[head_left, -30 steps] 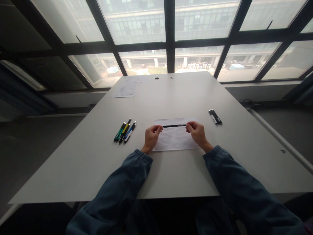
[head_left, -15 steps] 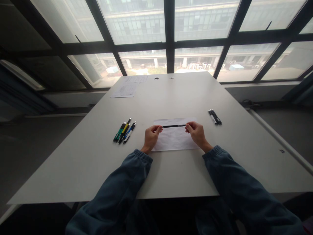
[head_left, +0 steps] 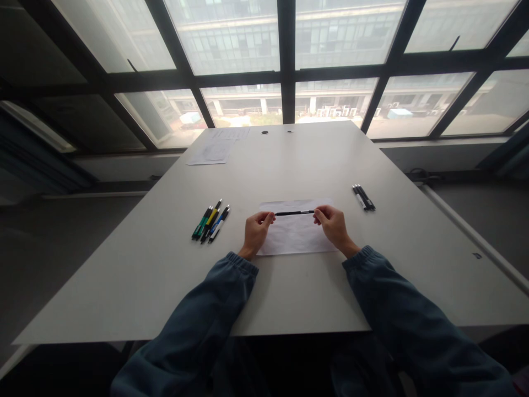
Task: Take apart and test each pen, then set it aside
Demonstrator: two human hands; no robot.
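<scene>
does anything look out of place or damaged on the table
Nothing looks spilled or broken. The one oddity is a small dark mark near the right edge of the table, apart from everything else, too small to identify. The black pen between left hand and right hand looks straight.

looks like an office: pens (head_left: 214, 218) and papers (head_left: 209, 151) on a white table (head_left: 297, 171), big windows (head_left: 287, 71) facing another building (head_left: 347, 33)

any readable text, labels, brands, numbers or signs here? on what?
None readable.
Held pen: any print too small.
Left pens, right pens: too small.
Far papers: faint marks, unreadable.
Near sheet: no print discernible.
Dark mark, table's right side: too small.
</scene>
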